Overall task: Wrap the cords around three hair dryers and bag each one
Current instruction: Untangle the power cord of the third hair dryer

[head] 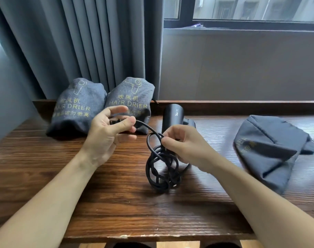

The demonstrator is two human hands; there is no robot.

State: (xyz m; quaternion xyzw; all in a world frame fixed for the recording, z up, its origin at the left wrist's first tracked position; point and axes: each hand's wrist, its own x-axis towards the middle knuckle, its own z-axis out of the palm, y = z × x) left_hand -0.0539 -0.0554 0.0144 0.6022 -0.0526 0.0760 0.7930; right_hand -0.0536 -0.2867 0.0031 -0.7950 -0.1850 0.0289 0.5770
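Cord [161, 163] wrap on third hair dryer [172, 117], standing mid-tabletop [116, 203]. Left hand [107, 133] pinches the plug end; right hand [184, 145] grips the coils. Two filled bags [77, 111] sit behind. Next, probably: tuck plug, then the empty bag [267, 151] at right.

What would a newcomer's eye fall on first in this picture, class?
Both hands at the centre: the left hand pinches the plug end of a black cord, and the right hand holds its coils by the black hair dryer. Two filled grey bags stand behind on the left; a third bag lies slack on the right.
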